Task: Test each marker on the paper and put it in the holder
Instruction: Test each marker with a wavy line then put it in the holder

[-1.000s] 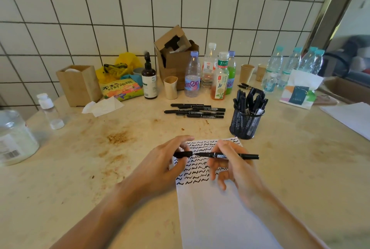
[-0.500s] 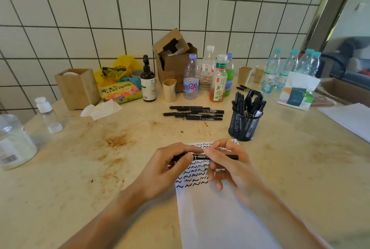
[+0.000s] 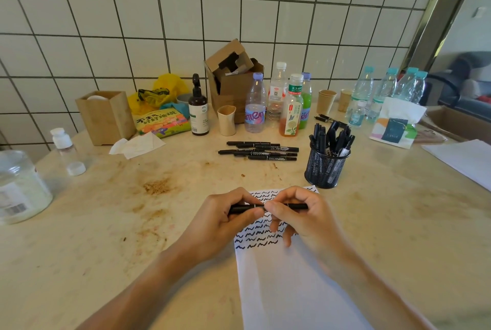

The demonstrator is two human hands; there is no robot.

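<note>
Over the stained table (image 3: 106, 223), left hand (image 3: 223, 219) and right hand (image 3: 300, 216) pinched one black marker (image 3: 297, 206) level, seemingly to cap it.

It looked like a lived-in home, most likely a kitchen or dining corner: a white tiled wall (image 3: 239, 11) rose behind a stained, pale tabletop (image 3: 132, 223). The tabletop was crowded with household clutter, namely drink bottles (image 3: 291, 106), paper cups (image 3: 326, 101), a pump bottle (image 3: 198, 109), a tissue pack (image 3: 396, 127) and an opened cardboard box (image 3: 233, 82). At the far right a doorway showed an upholstered seat (image 3: 467, 85).
</note>
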